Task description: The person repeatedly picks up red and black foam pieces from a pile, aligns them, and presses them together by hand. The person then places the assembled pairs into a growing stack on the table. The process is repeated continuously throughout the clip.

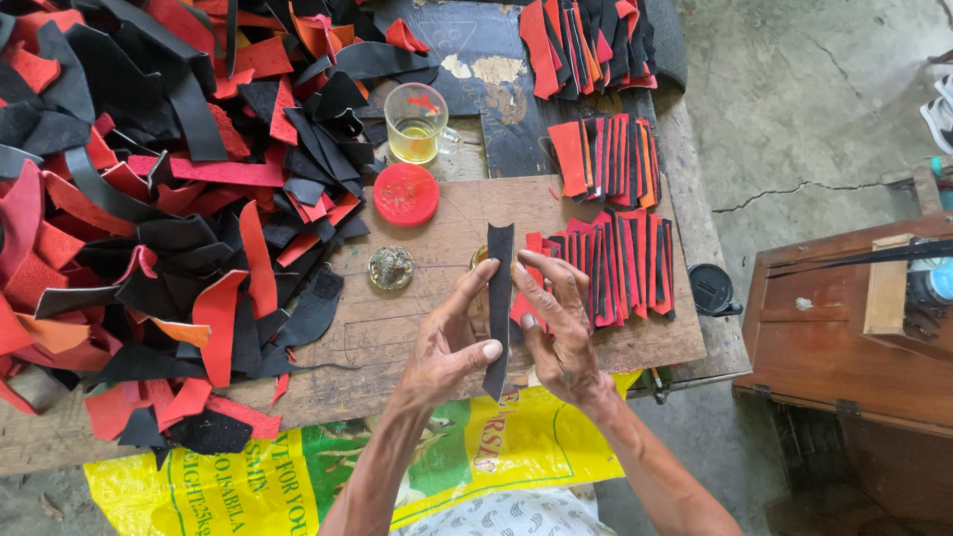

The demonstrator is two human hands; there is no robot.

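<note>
Two hands share one black strip, held upright just above the near edge of the wooden board on the desk. Left hand pinches the strip's lower half, thumb across the front and fingers up its left edge; right hand presses in from the other side, fingers bent over the upper half, so both hands are closed on the strip, nothing released. Grip looks light, mostly fingertip, and the strip is long and limp, so it could slide or twist out and drop to the yellow sack on the lap below, off the board. Right hand sits just over the fanned stack of red and black strips; a careless sweep of that wrist would likely knock the fan out of order or push pieces off the board's right edge. Small round tin and red lid lie just left of the hands, with a glass cup of yellowish liquid behind them near the big loose heap of red and black scraps; a reach across to that heap could tip the cup and wet the leather. Heap already laps over the board, so a stray scrap could get mixed in with the sorted stacks. Whether anything sits hidden behind the strip, I cannot tell.
</note>
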